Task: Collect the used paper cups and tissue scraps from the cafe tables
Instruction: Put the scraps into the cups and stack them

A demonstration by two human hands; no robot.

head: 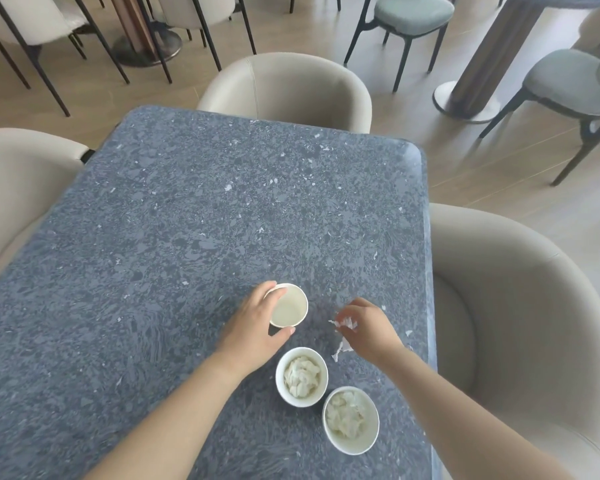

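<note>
- A cafe room with a pale wood floor is stretching out behind a blue-grey speckled stone table (187, 209), with beige tub chairs (284, 84) sitting at its far end and on both sides, and grey-green cushioned chairs (413, 8) standing further back.
- The left hand (257, 327) is wrapping around an empty paper cup (288, 306), thumb on the near side and fingers curling over the far rim; the cup is sitting near the table's right-hand side and is leaning slightly towards the hand.
- The right hand (368, 327) is pinching a crumpled white tissue scrap (345, 323) between the fingertips, just to the right of the empty cup and apart from it.
- Another torn tissue piece (340, 349) is showing just below that hand; whether it is hanging from the hand or lying on the table cannot be told.
- Two more paper cups are standing upright closer to the person: one (301, 377) just beside the left wrist, the other (350, 424) nearer still and almost touching the first.
- Both of these cups are holding wadded white tissue inside.
</note>
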